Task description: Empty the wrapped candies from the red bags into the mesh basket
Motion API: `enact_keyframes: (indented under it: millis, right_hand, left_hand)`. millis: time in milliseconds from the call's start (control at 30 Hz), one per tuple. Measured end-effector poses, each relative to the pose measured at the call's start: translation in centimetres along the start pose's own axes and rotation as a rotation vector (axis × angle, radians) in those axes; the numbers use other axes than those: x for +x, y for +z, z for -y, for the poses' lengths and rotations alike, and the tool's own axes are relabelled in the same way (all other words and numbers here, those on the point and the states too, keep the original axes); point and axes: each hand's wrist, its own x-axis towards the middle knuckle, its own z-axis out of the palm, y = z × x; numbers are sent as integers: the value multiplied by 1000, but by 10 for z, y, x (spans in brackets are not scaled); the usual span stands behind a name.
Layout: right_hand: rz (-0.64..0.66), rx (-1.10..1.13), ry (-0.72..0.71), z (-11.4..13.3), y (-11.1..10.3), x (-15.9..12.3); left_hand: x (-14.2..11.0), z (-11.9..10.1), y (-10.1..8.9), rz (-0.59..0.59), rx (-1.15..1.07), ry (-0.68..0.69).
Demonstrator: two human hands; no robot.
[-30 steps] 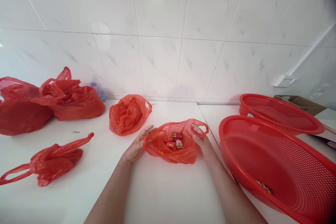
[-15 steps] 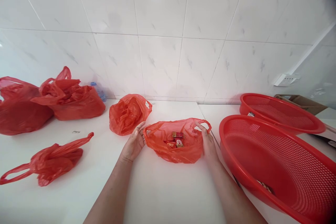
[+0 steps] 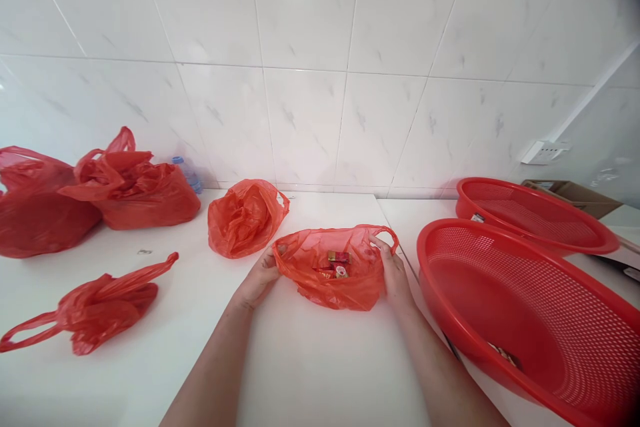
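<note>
A red plastic bag [image 3: 340, 295] stands with its mouth spread wide on the white table in front of me. Several small wrapped snacks [image 3: 340, 257] lie inside it. At its left edge my left hand [image 3: 261, 277] grips the rim, the fingers curled inward and partly hidden. My right hand [image 3: 394, 275] has hold of the opposite side by the handle loop, some fingers through it. Just behind my left hand sits a second, crumpled red bag [image 3: 245, 220].
Two full red bags [image 3: 145, 203] and a plastic bottle [image 3: 187, 173] stand at the back left. A tied red bag [image 3: 107, 310] lies nearer. On the right are a large red basket [image 3: 500, 293], another red basket [image 3: 540, 213] behind it and a cardboard box [image 3: 583, 197].
My left hand's fingers have closed onto the bag's left rim. My right hand has shifted slightly left, drawing the right handle with it.
</note>
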Motion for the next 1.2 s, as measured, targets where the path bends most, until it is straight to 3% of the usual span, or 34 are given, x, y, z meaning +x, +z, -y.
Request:
enact_keyframes:
  millis: [100, 333, 500, 600, 700, 900, 1067, 1200]
  right_hand:
    - [23, 0, 0, -1, 1, 0]
    - [48, -22, 20, -1, 3, -1]
    - [38, -10, 39, -7, 4, 0]
    - [25, 8, 30, -7, 3, 0]
    - [-16, -11, -2, -2, 1, -1]
    - [-143, -62, -72, 9, 0, -4]
    - [-225, -70, -80, 11, -1, -5]
    - [-212, -86, -146, 20, 2, -10]
  left_hand:
    - [0, -2, 5, 53, 84, -10]
    - [0, 3, 15, -2, 241, -36]
    - [2, 12, 22, -111, 346, -52]
    - [4, 17, 21, -256, 385, -63]
    - [7, 19, 15, -358, 282, 6]
    - [10, 19, -7, -434, -53, 147]
    - [10, 19, -14, -451, -224, 207]
    - [8, 16, -14, -441, -250, 242]
